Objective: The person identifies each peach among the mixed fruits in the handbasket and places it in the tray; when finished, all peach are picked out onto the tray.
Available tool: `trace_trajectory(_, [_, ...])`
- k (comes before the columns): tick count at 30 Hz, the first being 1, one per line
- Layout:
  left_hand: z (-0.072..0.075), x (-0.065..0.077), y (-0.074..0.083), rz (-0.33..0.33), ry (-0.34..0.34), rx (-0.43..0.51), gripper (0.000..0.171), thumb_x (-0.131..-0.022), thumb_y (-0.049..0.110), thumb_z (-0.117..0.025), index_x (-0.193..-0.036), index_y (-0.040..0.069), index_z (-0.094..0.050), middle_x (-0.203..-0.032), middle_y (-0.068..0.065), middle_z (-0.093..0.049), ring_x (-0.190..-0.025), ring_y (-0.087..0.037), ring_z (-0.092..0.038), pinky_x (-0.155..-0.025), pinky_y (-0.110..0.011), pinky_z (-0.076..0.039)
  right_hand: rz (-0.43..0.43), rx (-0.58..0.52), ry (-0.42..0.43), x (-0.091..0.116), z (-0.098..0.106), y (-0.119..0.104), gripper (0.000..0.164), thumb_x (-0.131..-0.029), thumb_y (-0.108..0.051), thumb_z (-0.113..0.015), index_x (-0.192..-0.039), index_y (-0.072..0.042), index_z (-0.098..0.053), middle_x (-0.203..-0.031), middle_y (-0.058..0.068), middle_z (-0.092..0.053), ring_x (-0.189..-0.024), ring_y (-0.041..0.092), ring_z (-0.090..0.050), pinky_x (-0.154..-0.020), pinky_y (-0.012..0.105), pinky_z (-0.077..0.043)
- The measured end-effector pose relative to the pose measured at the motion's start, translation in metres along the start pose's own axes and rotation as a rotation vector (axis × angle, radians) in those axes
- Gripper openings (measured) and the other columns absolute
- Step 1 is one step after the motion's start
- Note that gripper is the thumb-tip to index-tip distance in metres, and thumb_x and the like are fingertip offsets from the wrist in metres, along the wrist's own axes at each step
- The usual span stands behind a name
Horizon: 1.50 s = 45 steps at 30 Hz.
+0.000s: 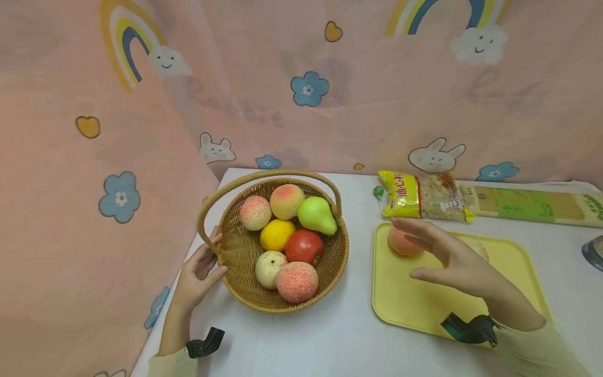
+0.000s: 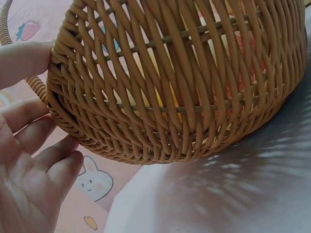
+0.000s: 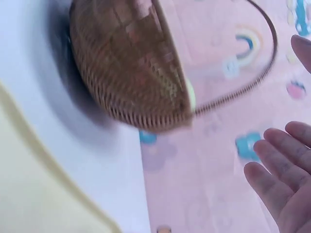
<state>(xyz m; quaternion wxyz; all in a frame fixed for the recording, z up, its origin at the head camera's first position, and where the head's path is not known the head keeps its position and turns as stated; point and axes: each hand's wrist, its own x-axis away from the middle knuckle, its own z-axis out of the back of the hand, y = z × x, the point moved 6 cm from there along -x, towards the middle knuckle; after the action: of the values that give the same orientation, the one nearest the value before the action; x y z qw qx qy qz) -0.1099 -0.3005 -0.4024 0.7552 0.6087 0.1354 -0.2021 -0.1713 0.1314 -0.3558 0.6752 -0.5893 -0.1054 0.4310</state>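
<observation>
A brown wicker basket with an arched handle stands left of centre. Inside lie a green pear, a red apple, a yellow fruit, a pale speckled fruit and several peaches. My left hand holds the basket's left side at the foot of the handle, thumb and fingers against the weave. Above the yellow tray, my right hand hovers with fingers extended and nothing held. A peach on the tray is partly behind it, as is a pale round fruit.
Behind the tray lie a yellow food packet, a long green-banded packet and a green-wrapped lollipop. A dark round container sits at the right edge. A patterned pink cloth hangs behind the white table.
</observation>
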Motion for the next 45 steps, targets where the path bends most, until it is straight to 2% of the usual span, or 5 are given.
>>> trace_trajectory(8, [0.003, -0.002, -0.001, 0.008, 0.007, -0.026, 0.062, -0.08, -0.02, -0.056, -0.138, -0.014, -0.035, -0.153, -0.029, -0.018, -0.14, -0.01, -0.032, -0.109, -0.019, -0.033, -0.066, 0.116, -0.159, -0.055, -0.042, -0.01, 0.078, -0.081, -0.001, -0.071, -0.147, -0.009, -0.031, -0.152, 0.012, -0.033, -0.139, 0.007, -0.031, -0.11, 0.017, -0.032])
trace_trajectory(13, [0.005, -0.004, -0.003, 0.024, 0.007, -0.041, 0.062, -0.08, -0.019, -0.057, -0.138, -0.014, -0.036, -0.153, -0.028, -0.018, -0.139, -0.009, -0.033, -0.109, -0.018, -0.033, -0.093, 0.122, -0.24, -0.097, -0.062, -0.016, 0.075, -0.083, -0.012, -0.072, -0.147, -0.015, -0.032, -0.151, 0.006, -0.035, -0.139, 0.013, -0.034, -0.114, 0.031, -0.033])
trace_trajectory(26, [0.008, -0.004, 0.0, 0.005, 0.023, -0.047, 0.061, -0.079, -0.02, -0.056, -0.137, -0.014, -0.037, -0.153, -0.028, -0.02, -0.139, -0.008, -0.033, -0.109, -0.019, -0.033, -0.16, 0.101, -0.345, -0.196, -0.112, 0.002, 0.074, -0.082, -0.014, -0.073, -0.144, -0.003, -0.033, -0.151, 0.014, -0.035, -0.139, 0.027, -0.034, -0.114, 0.044, -0.032])
trace_trajectory(35, [0.007, -0.002, -0.003, 0.046, 0.0, -0.052, 0.06, -0.082, -0.016, -0.058, -0.137, -0.015, -0.035, -0.153, -0.028, -0.017, -0.141, -0.009, -0.029, -0.11, -0.019, -0.031, -0.281, 0.187, -0.319, -0.235, -0.123, 0.029, 0.077, -0.083, -0.018, -0.073, -0.146, -0.006, -0.03, -0.151, 0.011, -0.036, -0.14, 0.025, -0.033, -0.114, 0.045, -0.032])
trace_trajectory(45, [0.003, -0.001, -0.001, 0.073, -0.007, -0.053, 0.06, -0.084, -0.013, -0.059, -0.139, -0.012, -0.035, -0.155, -0.025, -0.017, -0.141, -0.008, -0.028, -0.111, -0.019, -0.031, -0.349, 0.285, -0.326, -0.25, -0.131, 0.046, 0.082, -0.082, -0.024, -0.073, -0.148, -0.005, -0.028, -0.151, 0.012, -0.035, -0.139, 0.026, -0.034, -0.114, 0.039, -0.032])
